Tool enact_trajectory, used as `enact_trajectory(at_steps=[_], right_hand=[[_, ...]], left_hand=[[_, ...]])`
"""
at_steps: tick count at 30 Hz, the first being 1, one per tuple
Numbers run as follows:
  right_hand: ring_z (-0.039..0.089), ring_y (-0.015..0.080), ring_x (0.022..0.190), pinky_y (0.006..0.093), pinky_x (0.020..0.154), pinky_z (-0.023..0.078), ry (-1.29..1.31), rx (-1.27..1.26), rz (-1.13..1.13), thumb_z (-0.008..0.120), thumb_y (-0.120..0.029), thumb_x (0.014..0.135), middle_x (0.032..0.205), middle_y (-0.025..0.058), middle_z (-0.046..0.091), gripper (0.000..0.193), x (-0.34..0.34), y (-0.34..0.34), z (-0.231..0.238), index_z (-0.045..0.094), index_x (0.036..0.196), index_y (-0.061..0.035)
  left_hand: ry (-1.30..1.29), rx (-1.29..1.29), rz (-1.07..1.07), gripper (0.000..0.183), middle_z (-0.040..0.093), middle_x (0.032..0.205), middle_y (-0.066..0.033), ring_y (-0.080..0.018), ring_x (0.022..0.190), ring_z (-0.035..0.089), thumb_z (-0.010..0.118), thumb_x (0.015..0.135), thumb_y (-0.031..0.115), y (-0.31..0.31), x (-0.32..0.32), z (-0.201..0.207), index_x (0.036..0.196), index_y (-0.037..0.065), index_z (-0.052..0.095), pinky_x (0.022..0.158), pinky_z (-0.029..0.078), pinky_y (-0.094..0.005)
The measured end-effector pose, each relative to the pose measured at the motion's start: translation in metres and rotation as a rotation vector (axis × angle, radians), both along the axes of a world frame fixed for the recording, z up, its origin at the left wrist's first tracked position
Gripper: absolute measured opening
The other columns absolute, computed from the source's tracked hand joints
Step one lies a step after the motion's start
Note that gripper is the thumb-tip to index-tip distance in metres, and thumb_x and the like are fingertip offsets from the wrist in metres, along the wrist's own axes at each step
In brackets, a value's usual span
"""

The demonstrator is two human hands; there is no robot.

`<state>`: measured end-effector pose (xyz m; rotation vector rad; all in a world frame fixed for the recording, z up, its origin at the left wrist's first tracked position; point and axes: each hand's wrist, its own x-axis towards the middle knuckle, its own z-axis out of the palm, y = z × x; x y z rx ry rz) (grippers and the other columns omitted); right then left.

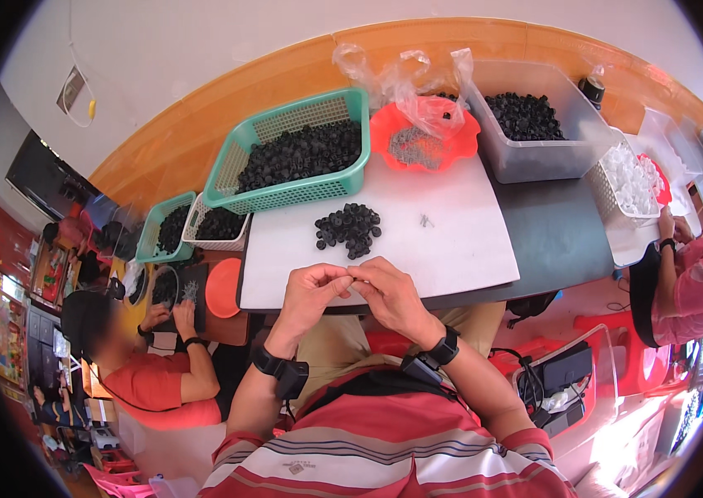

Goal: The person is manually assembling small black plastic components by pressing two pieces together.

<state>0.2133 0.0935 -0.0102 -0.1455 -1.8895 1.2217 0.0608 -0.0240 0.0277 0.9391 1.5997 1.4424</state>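
Observation:
My left hand and my right hand meet fingertip to fingertip over the near edge of the white board. Both are closed in a pinch. Whatever sits between the fingertips is too small and hidden to name. Just beyond them lies a loose pile of small black round parts. Right of that pile, a few thin grey pins rest on the board. Each wrist wears a black strapped device.
Behind the board stand a green basket of black parts, a red dish of grey pins under plastic bags, and a clear bin of black parts. White pieces fill a basket at right. People work at both sides.

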Motion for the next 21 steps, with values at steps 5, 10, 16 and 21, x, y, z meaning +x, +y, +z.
enact_trajectory(at_steps=[5,10,16,21], right_hand=[[0.067,0.0338,0.082,0.0383,0.069,0.054,-0.03,0.008,-0.041,0.066,-0.002,0.093,0.1,0.0143,0.065,0.022,0.0,-0.001,0.003,0.069,0.115,-0.0049],[0.066,0.0339,0.078,0.0382,0.067,0.054,-0.109,0.005,-0.053,0.067,-0.002,0.093,0.1,0.0137,0.065,0.014,-0.001,-0.003,0.005,0.069,0.106,-0.0051],[0.067,0.0341,0.08,0.038,0.068,0.055,-0.11,0.008,-0.103,0.068,0.001,0.091,0.1,0.0154,0.067,0.013,-0.002,-0.006,0.009,0.065,0.103,-0.0026],[0.064,0.0152,0.073,0.0266,0.067,0.052,-0.058,0.04,-0.26,0.066,0.01,0.089,0.097,0.0111,0.068,0.014,0.009,0.019,0.034,0.066,0.1,0.0012]], left_hand=[[0.003,0.037,-0.001,0.018,0.072,0.095,-0.008,-0.0133,0.081,0.069,0.072,0.095,0.006,0.003,0.001,0.003,0.11,-0.004,0.067,0.075,0.057,-0.0262],[0.011,0.039,0.01,0.019,0.072,0.096,-0.0064,-0.0098,0.083,0.066,0.071,0.096,0.006,-0.001,0.004,0.006,0.113,-0.002,0.067,0.076,0.055,-0.0245],[0.384,-0.006,0.152,0.013,0.074,0.09,-0.0068,-0.0132,0.08,0.069,0.073,0.093,0.007,-0.008,0.008,0.01,0.102,-0.001,0.07,0.072,0.055,-0.0287],[0.887,0.239,0.26,0.011,0.073,0.09,-0.0124,-0.024,0.077,0.07,0.076,0.087,0.004,-0.002,-0.013,0.003,0.096,0.001,0.07,0.071,0.056,-0.0319]])
